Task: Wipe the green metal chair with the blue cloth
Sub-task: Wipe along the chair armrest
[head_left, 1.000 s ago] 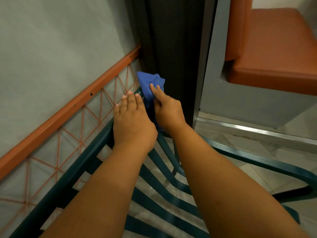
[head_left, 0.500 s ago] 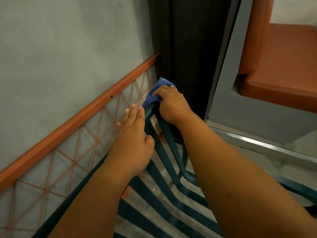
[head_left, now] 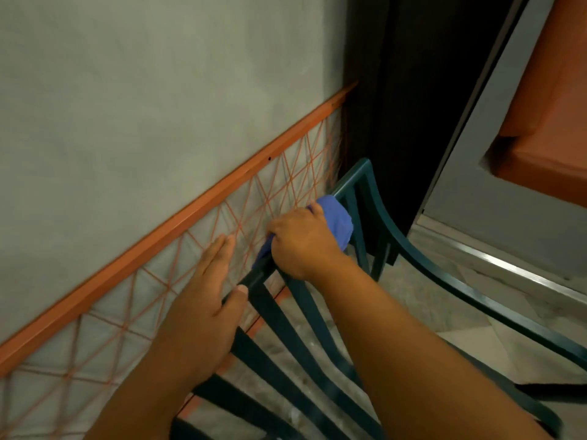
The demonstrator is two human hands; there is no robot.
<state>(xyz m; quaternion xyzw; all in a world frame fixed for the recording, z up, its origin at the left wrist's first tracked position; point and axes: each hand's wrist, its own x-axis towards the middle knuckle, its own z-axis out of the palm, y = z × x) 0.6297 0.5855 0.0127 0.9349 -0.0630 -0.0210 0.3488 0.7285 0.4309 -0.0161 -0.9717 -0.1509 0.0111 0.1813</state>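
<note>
The green metal chair (head_left: 394, 236) has a slatted back that runs from bottom centre up toward the dark pillar. My right hand (head_left: 301, 239) is closed on the blue cloth (head_left: 338, 222) and presses it around the chair's top rail, a little below the rail's far corner. My left hand (head_left: 206, 309) lies on the same rail nearer to me. Its fingers are stretched out along the wall side and its thumb is hooked over the rail. Both forearms hide much of the lower slats.
A grey wall with an orange rail (head_left: 178, 223) and orange lattice stands close on the left of the chair. A dark pillar (head_left: 406, 90) rises behind it. An orange padded bench (head_left: 546, 128) is at the upper right, above a metal floor strip (head_left: 508, 268).
My right hand has slid the cloth back along the top rail toward me, away from the far corner, which is now bare. The view has shifted down and right.
</note>
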